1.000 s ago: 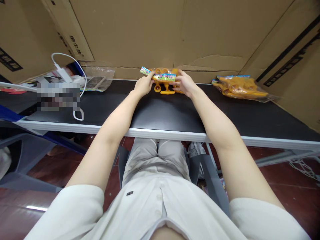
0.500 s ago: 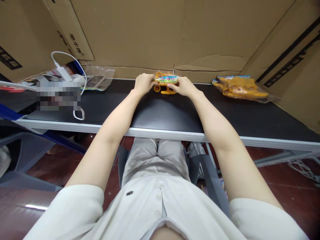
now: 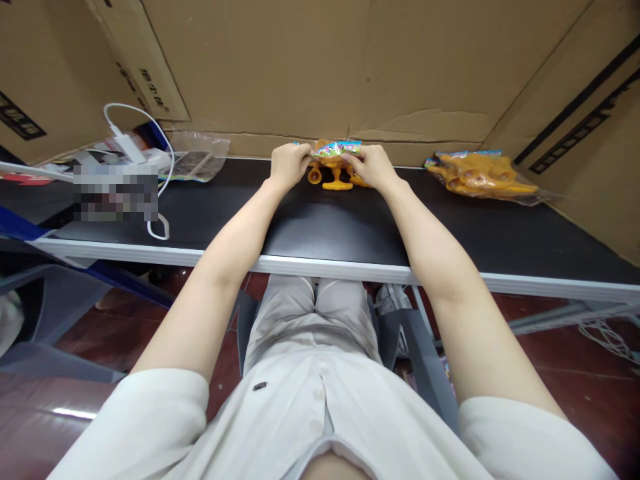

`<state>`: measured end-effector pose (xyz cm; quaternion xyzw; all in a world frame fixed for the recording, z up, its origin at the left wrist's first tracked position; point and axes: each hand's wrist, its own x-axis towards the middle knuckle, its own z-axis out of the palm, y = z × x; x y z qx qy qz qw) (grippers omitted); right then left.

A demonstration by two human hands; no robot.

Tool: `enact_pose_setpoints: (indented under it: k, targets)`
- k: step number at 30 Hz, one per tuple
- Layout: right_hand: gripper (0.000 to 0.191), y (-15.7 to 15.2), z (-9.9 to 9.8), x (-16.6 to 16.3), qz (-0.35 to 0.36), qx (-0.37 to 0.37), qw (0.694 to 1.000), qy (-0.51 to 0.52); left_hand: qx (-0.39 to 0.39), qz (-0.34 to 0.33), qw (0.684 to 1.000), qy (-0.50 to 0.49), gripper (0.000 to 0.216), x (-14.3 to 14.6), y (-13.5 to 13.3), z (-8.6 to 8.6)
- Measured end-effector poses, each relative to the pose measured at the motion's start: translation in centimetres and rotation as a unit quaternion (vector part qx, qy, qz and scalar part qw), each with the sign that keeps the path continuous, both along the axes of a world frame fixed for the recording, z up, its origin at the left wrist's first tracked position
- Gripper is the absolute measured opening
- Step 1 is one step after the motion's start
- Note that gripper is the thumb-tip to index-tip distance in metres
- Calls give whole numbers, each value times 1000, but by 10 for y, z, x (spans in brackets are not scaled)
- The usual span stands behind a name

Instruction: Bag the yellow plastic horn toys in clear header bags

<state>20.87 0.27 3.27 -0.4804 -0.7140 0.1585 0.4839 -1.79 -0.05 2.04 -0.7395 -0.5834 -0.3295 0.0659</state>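
Observation:
Both my hands grip a clear plastic bag with a colourful printed header [image 3: 337,149], at the back of the black table. My left hand [image 3: 290,165] is closed on its left end. Fingers and thumb of my right hand [image 3: 373,167] pinch its right end. Below the header, between the hands, show orange plastic parts [image 3: 338,183], one with a T-shaped bar and one with a round cup-like end. Whether these parts sit inside the bag or beneath it I cannot tell. My fingers cover part of the bag.
Another bag of orange plastic parts [image 3: 483,175] lies at the right. To the left are a flat clear packet [image 3: 193,160], a white cable [image 3: 167,133] with a plug, and a blurred-out patch. Cardboard walls [image 3: 280,67] rise behind the table's metal front edge [image 3: 330,267].
The printed header has shifted slightly up and to the right, and more orange parts show below it. My right hand has moved a little up.

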Motion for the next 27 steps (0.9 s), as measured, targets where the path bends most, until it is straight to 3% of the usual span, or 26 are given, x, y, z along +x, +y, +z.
enact_pose_setpoints:
  k: [3, 7, 12, 15, 18, 21, 27]
  targets:
    - [29, -2, 4, 0, -7, 3, 997, -77, 19, -14, 999, -26, 30, 1, -1, 0]
    - [33, -2, 5, 0, -40, 36, 996, -69, 28, -50, 993, -105, 38, 1, -1, -1]
    - [34, 8, -1, 1, -3, -21, 999, 26, -36, -55, 973, -222, 83, -4, 12, -8]
    - [26, 15, -3, -1, 29, -62, 992, 109, -83, -74, 944, -310, 92, -5, 23, -12]
    - [22, 16, -1, -3, 22, -49, 989, 137, -102, -87, 914, -382, 81, -2, 25, -11]
    - [21, 12, 4, -4, 16, -38, 989, 143, -122, -103, 895, -417, 55, 3, 19, -6]
    - [20, 10, 7, -6, 17, -43, 990, 133, -115, -96, 881, -449, 16, 12, 16, -3]
